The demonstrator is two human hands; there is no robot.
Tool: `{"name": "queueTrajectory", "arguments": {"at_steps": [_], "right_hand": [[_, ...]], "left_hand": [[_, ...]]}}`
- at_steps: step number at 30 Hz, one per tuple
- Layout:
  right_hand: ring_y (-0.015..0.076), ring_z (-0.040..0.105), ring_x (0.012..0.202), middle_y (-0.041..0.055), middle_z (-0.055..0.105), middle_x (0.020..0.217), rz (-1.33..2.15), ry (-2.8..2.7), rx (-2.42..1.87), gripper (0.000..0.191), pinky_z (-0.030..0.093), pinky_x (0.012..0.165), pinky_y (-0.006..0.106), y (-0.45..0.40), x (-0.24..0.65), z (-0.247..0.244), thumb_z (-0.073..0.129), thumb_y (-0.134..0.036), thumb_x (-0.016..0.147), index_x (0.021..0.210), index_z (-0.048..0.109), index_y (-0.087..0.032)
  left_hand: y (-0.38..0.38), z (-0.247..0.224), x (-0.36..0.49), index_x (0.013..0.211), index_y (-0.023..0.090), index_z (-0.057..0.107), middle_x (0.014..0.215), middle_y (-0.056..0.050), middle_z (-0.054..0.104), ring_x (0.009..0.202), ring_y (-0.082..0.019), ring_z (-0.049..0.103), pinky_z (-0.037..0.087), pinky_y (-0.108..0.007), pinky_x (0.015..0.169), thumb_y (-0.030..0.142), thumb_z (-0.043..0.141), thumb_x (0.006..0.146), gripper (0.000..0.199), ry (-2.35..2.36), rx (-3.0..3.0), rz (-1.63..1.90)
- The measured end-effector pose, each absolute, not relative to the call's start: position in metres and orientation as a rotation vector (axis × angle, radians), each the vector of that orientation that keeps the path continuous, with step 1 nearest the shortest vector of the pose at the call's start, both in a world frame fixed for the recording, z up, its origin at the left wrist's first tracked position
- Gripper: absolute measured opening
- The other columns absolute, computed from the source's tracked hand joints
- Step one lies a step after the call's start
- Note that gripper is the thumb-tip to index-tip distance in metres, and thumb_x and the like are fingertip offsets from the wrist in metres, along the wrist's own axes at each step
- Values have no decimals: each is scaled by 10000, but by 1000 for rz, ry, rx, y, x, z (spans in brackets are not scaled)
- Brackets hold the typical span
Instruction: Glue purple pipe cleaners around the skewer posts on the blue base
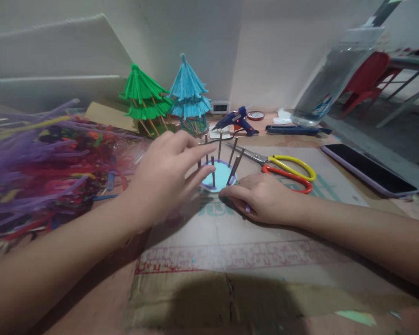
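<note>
A round light-blue base [219, 175] with a purple rim lies on the cardboard, and several thin brown sticks [219, 147] stand up from it. My left hand [169, 174] reaches over its left side, index finger and thumb apart, with the thumb tip at a front stick [213, 173]. My right hand [261, 197] rests on the cardboard with curled fingers, its fingertips at the base's front right edge. A small purple bit, seemingly the end of a pipe cleaner [247, 208], shows between its fingers; the rest is hidden.
Scissors [289, 170] lie behind my right hand, a phone [368, 168] farther right. At the back stand green [145, 95] and blue [189, 90] tiered models, a glue gun [235, 122], a cutter knife [296, 130] and a clear container [335, 79]. Pipe cleaners [38, 172] heap at left.
</note>
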State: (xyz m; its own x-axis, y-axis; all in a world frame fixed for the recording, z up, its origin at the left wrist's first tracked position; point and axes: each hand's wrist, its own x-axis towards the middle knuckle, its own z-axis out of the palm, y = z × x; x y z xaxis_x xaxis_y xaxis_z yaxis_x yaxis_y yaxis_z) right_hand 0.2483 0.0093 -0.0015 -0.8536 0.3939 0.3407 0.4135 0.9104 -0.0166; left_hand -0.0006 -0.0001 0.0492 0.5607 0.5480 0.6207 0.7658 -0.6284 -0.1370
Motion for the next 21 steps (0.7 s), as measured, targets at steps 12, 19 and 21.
{"name": "queueTrajectory", "arguments": {"at_steps": [12, 19, 21], "right_hand": [[143, 522, 575, 15, 651, 650, -209, -2655, -533, 303, 302, 574, 287, 11, 250, -6, 482, -169, 953, 1175, 688, -146], [148, 555, 595, 34, 682, 684, -172, -2697, -571, 308, 322, 585, 291, 11, 250, -6, 491, -186, 958, 1191, 687, -142], [152, 560, 599, 38, 684, 688, -166, -2706, -585, 309, 323, 590, 295, 11, 250, -5, 491, -190, 960, 1190, 692, -142]], "left_hand": [[19, 62, 9, 976, 218, 776, 877, -60, 626, 928, -241, 572, 425, -382, 843, 471, 604, 944, 308, -1266, -2571, -752], [16, 58, 9, 904, 226, 777, 850, -39, 634, 876, -206, 575, 433, -368, 842, 447, 585, 958, 298, -1280, -2644, -828], [15, 59, 8, 896, 226, 775, 859, -42, 638, 891, -214, 583, 442, -373, 843, 450, 577, 961, 306, -1274, -2625, -832]]}}
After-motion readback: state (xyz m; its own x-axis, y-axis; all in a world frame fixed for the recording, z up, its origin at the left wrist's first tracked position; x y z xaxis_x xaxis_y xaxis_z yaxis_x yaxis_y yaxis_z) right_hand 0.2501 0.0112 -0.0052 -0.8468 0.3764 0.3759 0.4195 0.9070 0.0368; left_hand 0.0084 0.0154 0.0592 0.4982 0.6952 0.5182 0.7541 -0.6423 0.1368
